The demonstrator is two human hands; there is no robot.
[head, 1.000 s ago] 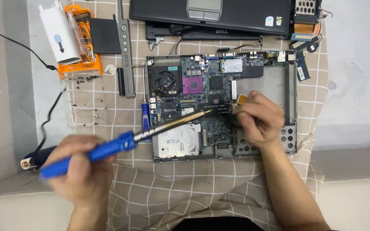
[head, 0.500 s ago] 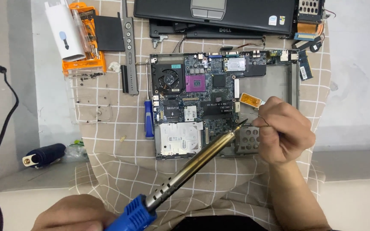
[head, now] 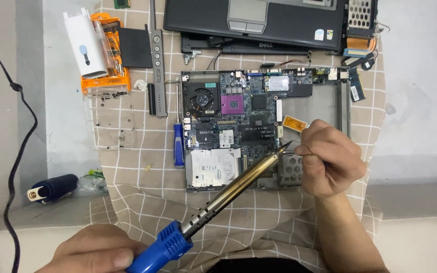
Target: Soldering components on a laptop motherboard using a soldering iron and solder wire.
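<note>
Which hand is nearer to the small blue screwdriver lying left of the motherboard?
Left. The left hand sits below the blue screwdriver, at the bottom edge, gripping the soldering iron. The right hand is across the motherboard, farther away.

The light is bright and even, soft, coming from above. Shadows are weak: only a thin one lies under the right hand (head: 330, 159) and beside the iron (head: 228, 192). The brass barrel of the iron shows a small glare line. The board (head: 244, 116) is sharp, its parts clear. The left hand (head: 94, 250), close to the camera at the bottom edge, is a little soft. The white table (head: 421, 76) looks slightly pale, almost overexposed.
</note>
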